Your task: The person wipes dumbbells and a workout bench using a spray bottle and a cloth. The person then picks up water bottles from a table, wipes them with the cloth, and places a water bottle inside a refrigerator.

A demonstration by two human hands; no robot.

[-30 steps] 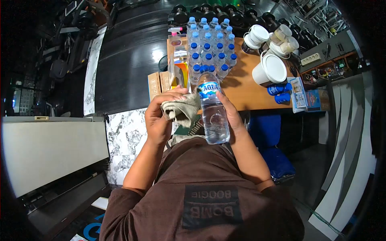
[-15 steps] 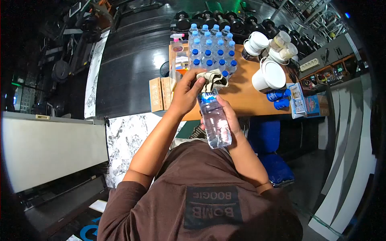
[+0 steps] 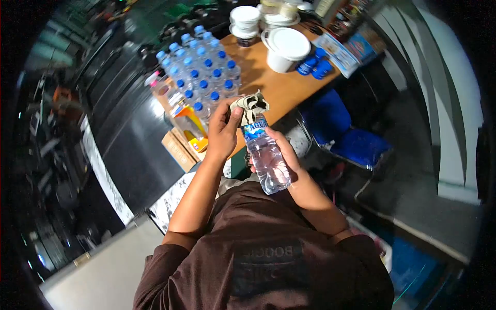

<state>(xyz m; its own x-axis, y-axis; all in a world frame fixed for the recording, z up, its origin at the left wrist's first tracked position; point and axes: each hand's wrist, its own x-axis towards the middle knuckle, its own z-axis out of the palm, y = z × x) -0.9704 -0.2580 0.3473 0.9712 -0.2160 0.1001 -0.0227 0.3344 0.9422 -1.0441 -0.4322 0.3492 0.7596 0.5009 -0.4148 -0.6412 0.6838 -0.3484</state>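
A clear water bottle [image 3: 269, 163] with a blue AQUA label is tilted in front of my chest. My right hand [image 3: 287, 155] wraps round its body from the right side. My left hand [image 3: 226, 129] grips a striped beige cloth [image 3: 251, 106], which covers the bottle's top and hides its cap. Beyond my hands, several water bottles [image 3: 203, 84] with blue caps stand in rows on the wooden table [image 3: 284, 98].
White tubs [image 3: 287, 45] and blue containers [image 3: 315, 66] sit at the table's far right. Cardboard boxes [image 3: 178, 150] are by the left corner, near a spray bottle with a pink head [image 3: 153, 79]. A blue chair [image 3: 330, 116] stands right of the table.
The cloth has gone from beside the bottle onto its top, with my left hand. The view has since turned, so the table appears slanted and shifted left.
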